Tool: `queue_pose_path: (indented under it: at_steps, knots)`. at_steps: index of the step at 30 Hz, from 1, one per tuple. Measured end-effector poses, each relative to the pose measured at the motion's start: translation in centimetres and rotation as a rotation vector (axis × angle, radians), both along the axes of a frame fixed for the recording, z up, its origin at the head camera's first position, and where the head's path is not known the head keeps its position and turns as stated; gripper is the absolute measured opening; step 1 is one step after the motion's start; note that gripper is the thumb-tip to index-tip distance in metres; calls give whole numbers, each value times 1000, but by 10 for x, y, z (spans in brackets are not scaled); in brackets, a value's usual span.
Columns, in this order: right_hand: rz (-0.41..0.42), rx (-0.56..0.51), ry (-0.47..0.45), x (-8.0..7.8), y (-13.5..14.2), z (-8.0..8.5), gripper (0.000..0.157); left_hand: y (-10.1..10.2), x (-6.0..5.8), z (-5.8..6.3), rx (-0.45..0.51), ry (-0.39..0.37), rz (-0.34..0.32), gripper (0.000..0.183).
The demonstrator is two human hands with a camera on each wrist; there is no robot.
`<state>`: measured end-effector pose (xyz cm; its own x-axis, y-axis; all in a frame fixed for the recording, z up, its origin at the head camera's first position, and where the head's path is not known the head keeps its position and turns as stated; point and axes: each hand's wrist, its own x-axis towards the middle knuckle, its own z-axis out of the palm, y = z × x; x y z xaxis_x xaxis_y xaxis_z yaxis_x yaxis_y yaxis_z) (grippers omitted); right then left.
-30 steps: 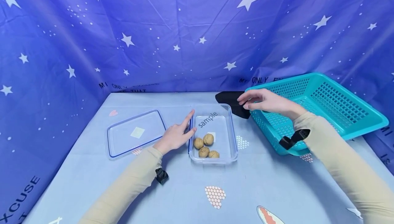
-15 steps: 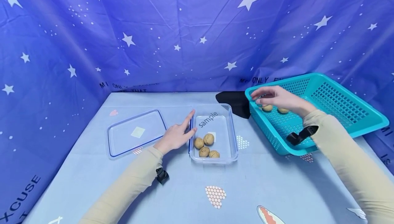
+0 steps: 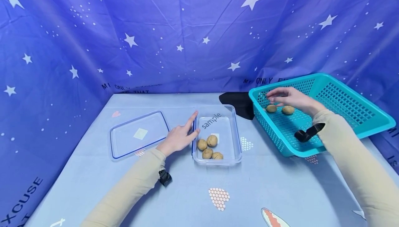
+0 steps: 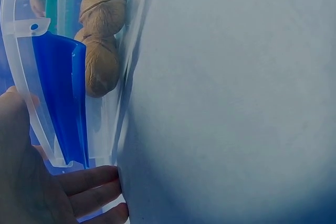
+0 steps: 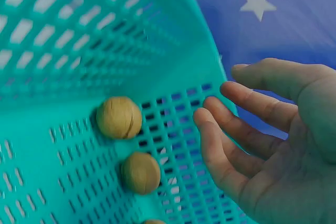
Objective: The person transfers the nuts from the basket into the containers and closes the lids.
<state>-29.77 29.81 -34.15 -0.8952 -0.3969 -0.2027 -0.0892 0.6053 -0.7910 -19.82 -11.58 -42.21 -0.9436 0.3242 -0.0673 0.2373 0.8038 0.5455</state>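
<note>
A clear plastic food container [image 3: 232, 143] marked "sample" holds several walnuts [image 3: 207, 153] clustered at its near left. My left hand [image 3: 177, 138] touches its left side, index finger and thumb straight at the rim; in the left wrist view the other fingers lie by the blue side clip [image 4: 60, 93]. Inside a teal perforated basket [image 3: 271, 135], my right hand [image 3: 294, 99] hovers over the left part, fingers loosely bent and holding nothing. Below it lie two walnuts [image 3: 288, 110]; the right wrist view also shows the edge of another walnut [image 5: 154, 222].
A clear blue-edged lid [image 3: 124, 143] lies flat left of the container. Something flat and black [image 3: 238, 106] sits between container and basket at the back. The star-patterned curtain [image 3: 205, 57] closes off the table's rear.
My right hand has moved rightward from the basket's left rim to inside it, bringing the walnuts there into view. The left hand and the container have stayed put.
</note>
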Motion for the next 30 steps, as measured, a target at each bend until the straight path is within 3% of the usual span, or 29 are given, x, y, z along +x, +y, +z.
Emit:
queue_pose_path:
  at_steps: [8, 18, 30]
  knots:
    - [-43, 2, -44, -3, 20, -6, 55, 0, 0, 1, 1, 3, 3, 68]
    - [-27, 75, -12, -8, 40, -11, 57, 0, 0, -1, -23, 22, -5, 68]
    - [-46, 116, -43, -11, 55, -15, 59, 0, 0, -3, -19, 28, -3, 67]
